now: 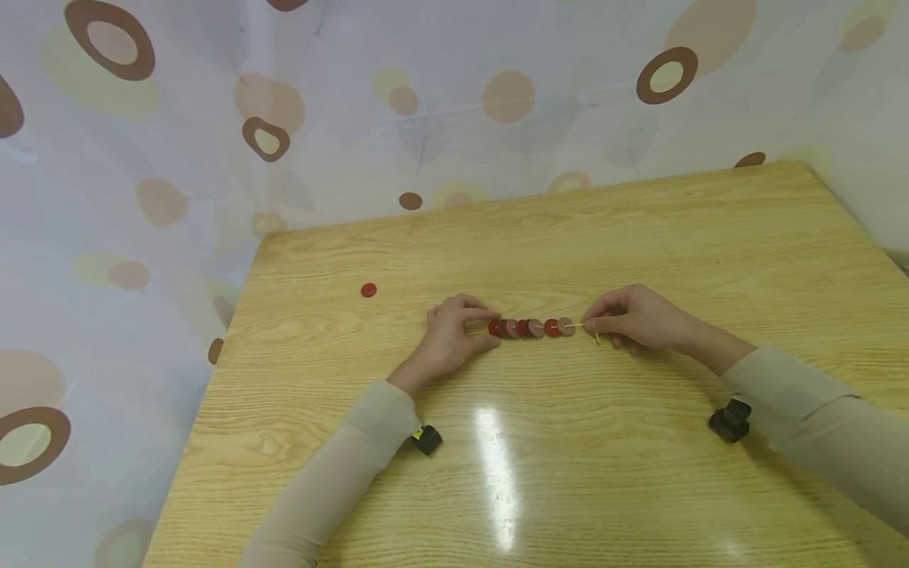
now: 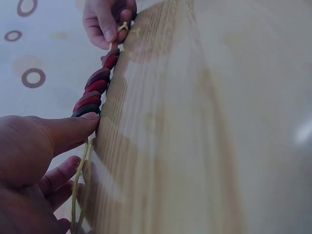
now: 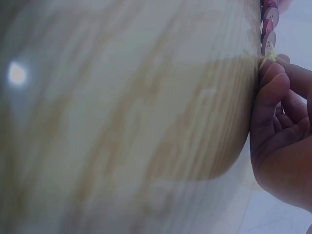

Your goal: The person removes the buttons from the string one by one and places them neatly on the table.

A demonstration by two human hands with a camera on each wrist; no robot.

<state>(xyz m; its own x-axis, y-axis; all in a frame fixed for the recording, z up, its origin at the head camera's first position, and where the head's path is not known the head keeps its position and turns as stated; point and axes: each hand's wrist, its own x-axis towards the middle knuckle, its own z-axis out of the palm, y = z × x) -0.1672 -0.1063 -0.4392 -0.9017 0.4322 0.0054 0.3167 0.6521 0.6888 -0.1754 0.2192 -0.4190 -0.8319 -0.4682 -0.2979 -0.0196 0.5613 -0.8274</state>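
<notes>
A row of red, dark and mauve-brown buttons (image 1: 536, 328) is threaded on a yellow string (image 1: 578, 324) between the hands. With thumb and forefinger, my left hand (image 1: 449, 339) pinches the left end of the row. The string runs back past my left palm in the left wrist view, its loose part (image 2: 74, 195) hanging by the other fingers. My right hand (image 1: 642, 319) pinches the string's right end, where a knot (image 2: 124, 26) shows between thumb and finger. Holes show in the nearest button (image 3: 268, 43) in the right wrist view.
One loose red button (image 1: 368, 290) lies on the wooden table (image 1: 568, 473), beyond and left of the left hand. A patterned curtain or sheet (image 1: 454, 102) borders the table's back and left side. Small black cameras (image 1: 731, 420) sit at both wrists.
</notes>
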